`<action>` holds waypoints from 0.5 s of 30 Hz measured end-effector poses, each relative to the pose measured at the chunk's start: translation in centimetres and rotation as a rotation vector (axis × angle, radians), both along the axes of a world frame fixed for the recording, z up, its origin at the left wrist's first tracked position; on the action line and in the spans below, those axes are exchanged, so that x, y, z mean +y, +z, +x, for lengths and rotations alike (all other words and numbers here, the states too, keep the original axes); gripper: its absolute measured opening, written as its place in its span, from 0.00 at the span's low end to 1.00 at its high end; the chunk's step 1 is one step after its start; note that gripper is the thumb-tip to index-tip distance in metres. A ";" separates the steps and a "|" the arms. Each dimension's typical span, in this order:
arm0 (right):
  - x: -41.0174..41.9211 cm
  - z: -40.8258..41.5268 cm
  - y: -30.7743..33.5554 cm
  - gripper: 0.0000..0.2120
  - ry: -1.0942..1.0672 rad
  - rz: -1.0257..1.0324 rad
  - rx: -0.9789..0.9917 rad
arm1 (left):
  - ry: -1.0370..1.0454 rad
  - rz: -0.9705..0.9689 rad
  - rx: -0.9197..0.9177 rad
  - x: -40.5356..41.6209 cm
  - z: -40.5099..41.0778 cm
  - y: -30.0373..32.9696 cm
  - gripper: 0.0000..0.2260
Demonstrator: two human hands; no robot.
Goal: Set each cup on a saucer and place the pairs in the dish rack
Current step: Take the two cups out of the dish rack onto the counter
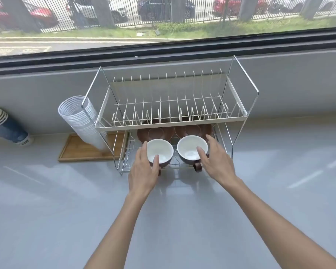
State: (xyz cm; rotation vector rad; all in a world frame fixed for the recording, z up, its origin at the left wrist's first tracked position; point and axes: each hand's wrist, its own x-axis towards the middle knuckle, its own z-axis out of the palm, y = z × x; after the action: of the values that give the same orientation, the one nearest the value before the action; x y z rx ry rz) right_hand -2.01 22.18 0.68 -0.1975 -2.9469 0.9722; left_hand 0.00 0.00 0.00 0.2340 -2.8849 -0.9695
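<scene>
1. Curled fingers of the left hand (144, 169) hold the left cup (159, 152) at its rim, thumb inside; the right hand (215, 160) grips the right cup (191, 150) likewise.
2. Both cups sit at the front of the dish rack (171, 121) on its lower shelf; two brown saucers (155, 131) lie behind, partly hidden by the upper tier.
3. Grey counter (47, 210) runs under a window (163, 16).
4. Left of the rack: stacked paper cups (8, 129), cut off, clear plastic cups (81, 121), wooden tray (80, 150).
</scene>
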 end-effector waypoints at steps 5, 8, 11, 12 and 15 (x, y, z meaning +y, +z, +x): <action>-0.1 -1.2 -0.8 0.29 -0.085 -0.053 -0.080 | 0.075 0.005 -0.059 -0.5 -1.7 -0.3 0.27; -0.4 -1.5 -1.1 0.28 -0.102 -0.099 -0.130 | 0.066 0.016 -0.079 -0.5 -2.2 -0.6 0.27; -0.4 -1.9 -1.3 0.26 -0.116 -0.179 -0.181 | 0.083 0.052 -0.114 -0.5 -2.8 -0.9 0.26; -0.5 -2.0 -1.3 0.26 -0.122 -0.211 -0.199 | 0.091 0.061 -0.125 -0.5 -3.0 -1.0 0.25; -0.2 -2.1 -1.3 0.23 -0.141 -0.259 -0.229 | 0.100 0.146 -0.167 -0.8 -3.3 -1.1 0.22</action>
State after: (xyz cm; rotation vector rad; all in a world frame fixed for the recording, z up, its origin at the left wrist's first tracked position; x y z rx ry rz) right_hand -4.14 22.01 -0.62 -0.5512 -2.9388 1.3924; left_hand -3.31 -0.82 -1.14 0.4870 -2.9166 -1.1971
